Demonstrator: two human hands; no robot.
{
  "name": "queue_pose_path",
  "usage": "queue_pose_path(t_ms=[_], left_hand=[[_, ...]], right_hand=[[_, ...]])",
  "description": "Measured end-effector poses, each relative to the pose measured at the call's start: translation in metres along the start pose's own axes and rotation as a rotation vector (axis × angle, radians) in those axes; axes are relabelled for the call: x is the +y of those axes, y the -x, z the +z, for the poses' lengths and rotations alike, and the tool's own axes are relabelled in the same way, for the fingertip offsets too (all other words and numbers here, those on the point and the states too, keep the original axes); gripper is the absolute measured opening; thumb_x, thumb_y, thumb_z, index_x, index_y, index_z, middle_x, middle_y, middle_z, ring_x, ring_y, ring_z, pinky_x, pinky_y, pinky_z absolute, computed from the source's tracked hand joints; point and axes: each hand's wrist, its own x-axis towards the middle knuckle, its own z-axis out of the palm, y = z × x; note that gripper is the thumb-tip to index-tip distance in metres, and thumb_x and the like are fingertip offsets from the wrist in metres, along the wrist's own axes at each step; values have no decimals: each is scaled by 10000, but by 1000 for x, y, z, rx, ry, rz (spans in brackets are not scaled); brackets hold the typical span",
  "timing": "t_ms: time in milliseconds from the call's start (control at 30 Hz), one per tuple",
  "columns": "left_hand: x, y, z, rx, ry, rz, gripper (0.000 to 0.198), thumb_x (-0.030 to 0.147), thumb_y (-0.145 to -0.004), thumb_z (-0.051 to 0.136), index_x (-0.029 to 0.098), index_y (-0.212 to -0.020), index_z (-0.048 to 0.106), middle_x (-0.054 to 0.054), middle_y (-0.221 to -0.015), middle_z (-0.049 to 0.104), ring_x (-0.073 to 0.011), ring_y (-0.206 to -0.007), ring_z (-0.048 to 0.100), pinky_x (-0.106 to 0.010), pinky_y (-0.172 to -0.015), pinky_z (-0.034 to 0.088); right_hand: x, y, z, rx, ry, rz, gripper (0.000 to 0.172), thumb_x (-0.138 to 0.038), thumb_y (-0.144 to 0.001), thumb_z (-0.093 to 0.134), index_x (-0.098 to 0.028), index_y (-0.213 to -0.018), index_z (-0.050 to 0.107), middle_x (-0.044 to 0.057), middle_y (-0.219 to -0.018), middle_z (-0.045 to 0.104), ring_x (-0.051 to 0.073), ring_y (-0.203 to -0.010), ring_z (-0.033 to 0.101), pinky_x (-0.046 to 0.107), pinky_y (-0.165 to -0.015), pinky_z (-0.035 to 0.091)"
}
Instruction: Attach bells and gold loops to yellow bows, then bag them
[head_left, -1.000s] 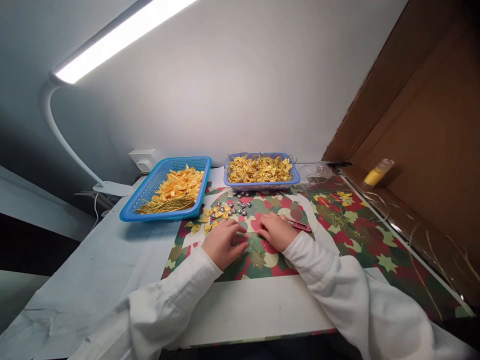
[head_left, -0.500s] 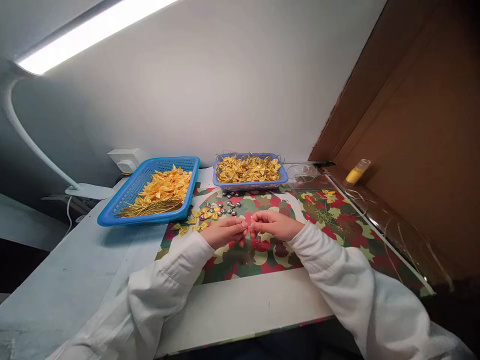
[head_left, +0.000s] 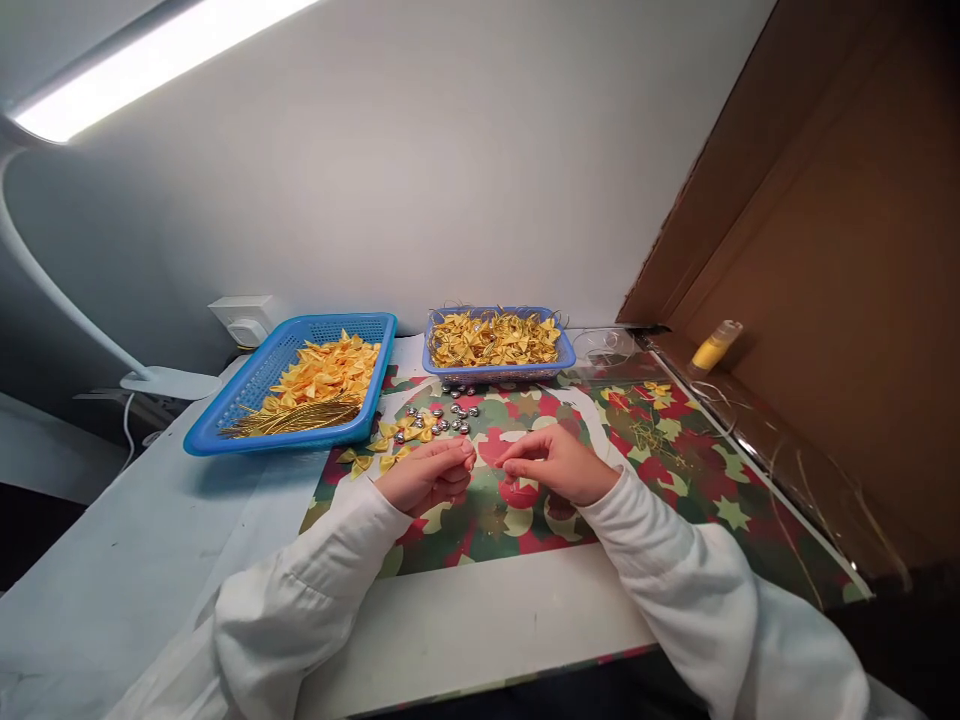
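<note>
My left hand [head_left: 429, 474] is closed in a pinch above the patterned mat [head_left: 480, 550]; what sits between its fingertips is too small to make out. Facing it across a small gap, my right hand [head_left: 559, 464] has thumb and fingertips drawn together, and anything in them is hidden. Several yellow ribbon bows [head_left: 358, 463] lie just beyond my left hand. Among and behind them are small silver jingle bells [head_left: 444, 426].
At the left, a blue basket [head_left: 281, 440] holds yellow bows and gold cords [head_left: 300, 418]. A second basket [head_left: 499, 373] at the back holds bows with cords. Thread scraps [head_left: 652, 440] lie right, near a yellow-filled bottle [head_left: 714, 346]. A lamp [head_left: 169, 383] stands left.
My hands were touching at the fingertips and have drawn apart. The left hand has moved left and a little down; the right has shifted slightly. The view has turned a little.
</note>
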Motion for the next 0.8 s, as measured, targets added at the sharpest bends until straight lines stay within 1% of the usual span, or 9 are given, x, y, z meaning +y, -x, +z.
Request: queue_pose_path(t_ms=[133, 267, 400, 467, 533, 600, 633, 700, 800], left_hand=[[-3, -2, 1, -1, 58, -18, 367, 441, -684, 713, 161, -607, 489, 111, -439, 250, -36, -399, 192, -186, -436, 260], [-8, -4, 3, -7, 100, -34, 361, 419, -635, 752, 151, -578, 518, 94, -404, 318, -47, -398, 292, -198, -456, 310], [-11, -3, 4, 13, 102, -49, 343, 419, -632, 762, 136, -579, 575, 17, -458, 528, -90, -469, 493, -237, -543, 414], [-9, -1, 4, 52, 52, -49, 339, 456, -639, 751, 131, -692, 668, -71, -683, 696, -172, -681, 640, -295, -691, 473], [-5, 2, 1, 164, -73, 36, 421, 513, -664, 707, 156, -887, 722, -121, -1033, 717, -263, -1020, 625, -364, -883, 448], [1, 6, -2, 325, -250, 199, 477, 543, -708, 648, 193, -1025, 713, -100, -1237, 640, -289, -1240, 484, -401, -1030, 349], [4, 8, -3, 392, -323, 281, 475, 538, -728, 629, 205, -1058, 706, -87, -1271, 619, -287, -1283, 439, -405, -1071, 303], [9, 11, -5, 451, -417, 389, 457, 507, -754, 612, 213, -1095, 692, -74, -1283, 612, -278, -1299, 420, -397, -1099, 268], [11, 9, 2, 402, -452, 399, 434, 464, -765, 618, 207, -1109, 680, -81, -1250, 632, -272, -1192, 518, -384, -1025, 369]], right_hand=[[2, 4, -2, 173, 17, -88, 162, -314, -666, 720, -161, -719, 734, 58, -721, 717, 177, -696, 637, 306, -665, 501], [6, 4, -8, 276, 13, -160, 149, -306, -674, 705, -157, -670, 696, 39, -667, 675, 147, -635, 583, 288, -623, 467], [9, 5, -12, 300, 37, -198, 145, -302, -711, 685, -162, -677, 670, 26, -651, 650, 137, -619, 558, 274, -603, 449], [9, 6, -12, 299, 78, -227, 134, -294, -734, 672, -168, -688, 663, 25, -664, 649, 139, -632, 564, 269, -604, 449], [7, 7, -13, 301, 138, -271, 120, -278, -757, 657, -173, -697, 658, 27, -683, 651, 144, -653, 574, 269, -617, 455], [5, 8, -14, 306, 203, -314, 110, -259, -775, 645, -177, -702, 654, 30, -701, 652, 149, -674, 582, 272, -631, 462], [5, 8, -15, 310, 233, -329, 106, -250, -782, 640, -179, -703, 653, 32, -705, 652, 152, -682, 585, 273, -637, 463], [3, 8, -16, 318, 281, -346, 104, -232, -792, 632, -180, -705, 652, 32, -708, 652, 154, -690, 588, 274, -644, 462], [1, 8, -16, 323, 322, -355, 105, -217, -801, 625, -181, -705, 649, 27, -702, 649, 152, -687, 586, 272, -645, 457]])
